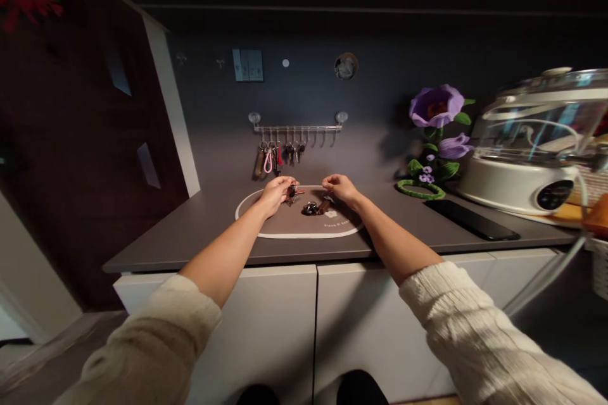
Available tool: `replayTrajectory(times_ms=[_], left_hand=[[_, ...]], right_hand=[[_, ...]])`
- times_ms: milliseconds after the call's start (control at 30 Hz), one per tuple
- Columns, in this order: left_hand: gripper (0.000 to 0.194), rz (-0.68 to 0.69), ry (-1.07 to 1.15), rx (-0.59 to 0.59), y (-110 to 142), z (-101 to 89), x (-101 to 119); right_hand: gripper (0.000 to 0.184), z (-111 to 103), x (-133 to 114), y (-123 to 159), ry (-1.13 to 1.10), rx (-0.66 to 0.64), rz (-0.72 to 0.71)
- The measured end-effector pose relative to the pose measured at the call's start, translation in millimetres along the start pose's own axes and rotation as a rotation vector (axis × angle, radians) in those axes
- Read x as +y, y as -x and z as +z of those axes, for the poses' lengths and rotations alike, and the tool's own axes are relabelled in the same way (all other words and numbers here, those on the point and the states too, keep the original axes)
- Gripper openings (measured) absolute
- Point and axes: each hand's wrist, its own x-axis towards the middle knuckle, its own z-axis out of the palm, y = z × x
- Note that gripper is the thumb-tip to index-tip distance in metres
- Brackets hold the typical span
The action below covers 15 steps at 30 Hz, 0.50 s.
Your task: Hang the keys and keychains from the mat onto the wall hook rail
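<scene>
My left hand [274, 195] is closed on a bunch of keys [292, 193] with a small red piece, held over the left part of an oval brown mat [285, 226] with a white rim. Across from it, above the mat's right part, my right hand [342, 188] has its fingers pinched together; what they hold, if anything, is too small to make out. Between and below the hands, another key bunch [311, 208] with a brown tag lies on the mat. Behind, a clear hook rail [298, 128] on the wall carries several key sets, one with a pink loop [268, 161].
The mat lies on a dark countertop [190, 237] above white cabinet doors [266, 316]. Right of it stand a purple knitted flower [437, 106], a black phone [470, 219] and a white appliance with a clear top [515, 177]. A dark door [85, 139] is at left.
</scene>
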Motion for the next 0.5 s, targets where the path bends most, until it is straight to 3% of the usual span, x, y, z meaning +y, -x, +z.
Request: replayTrajectory(times_ms=[300,500], left_hand=[[0.012,0.009,-0.014,-0.007,0,-2.4,-1],[0.013,0.006,-0.028,-0.016,-2,-3.5,-2]], right_hand=[[0.009,-8,24,-7,0.184,-0.044,0.079],[0.009,-8,26,-7,0.264,-0.024,0.065]])
